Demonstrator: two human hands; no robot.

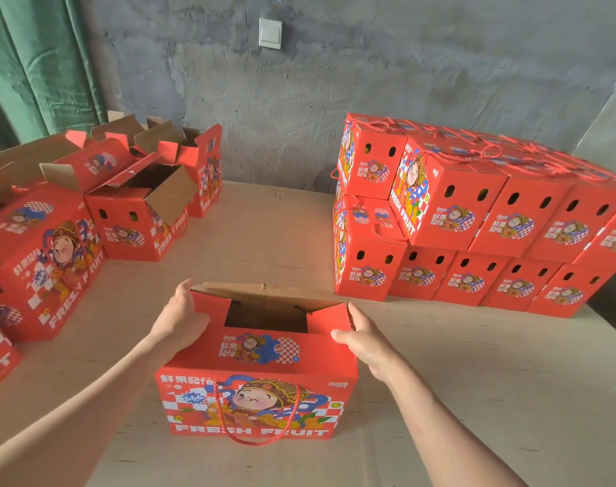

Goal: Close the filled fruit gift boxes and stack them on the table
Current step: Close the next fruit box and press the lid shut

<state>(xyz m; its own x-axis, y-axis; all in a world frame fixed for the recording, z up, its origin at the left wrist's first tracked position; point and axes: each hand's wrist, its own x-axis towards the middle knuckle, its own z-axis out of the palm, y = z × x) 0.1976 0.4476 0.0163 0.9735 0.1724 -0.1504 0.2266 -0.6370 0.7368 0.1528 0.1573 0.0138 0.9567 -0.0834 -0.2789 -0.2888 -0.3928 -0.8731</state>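
A grey, rough wall (369, 82) fills the 12 o'clock side of the view, with a green curtain (36, 65) hanging at 10 to 11 o'clock. Below them spreads the pale wooden surface (264, 233) that carries everything else.

At 2 to 3 o'clock stands a stack of closed boxes (475, 219), red, two layers high, in rows running away toward the right edge, with red cord handles lying on the top layer. At 9 to 10 o'clock sits a group of open boxes (141, 219) of the same red print, their brown flaps up. Just beside them at 9 o'clock is a larger-looking closed box (43, 261), nearer the camera.

The gift box (257, 381) being handled sits on the surface at 6 o'clock, well apart from both groups, its printed "FRESH FRUIT" side facing the camera. Its near red lid panel lies flat. The brown far flap is tilted up behind it, and a dark rectangular opening shows between them.

The left grip (180, 319) clasps the box's upper edge at its 9 o'clock end, fingers reaching to the far flap's corner. The right grip (366, 340) clasps the 3 o'clock end, thumb on the lid panel and fingers wrapped down the side.

A red rope handle (257, 441) hangs in a loop over the front face. A white light switch (270, 33) sits on the wall at 12 o'clock.
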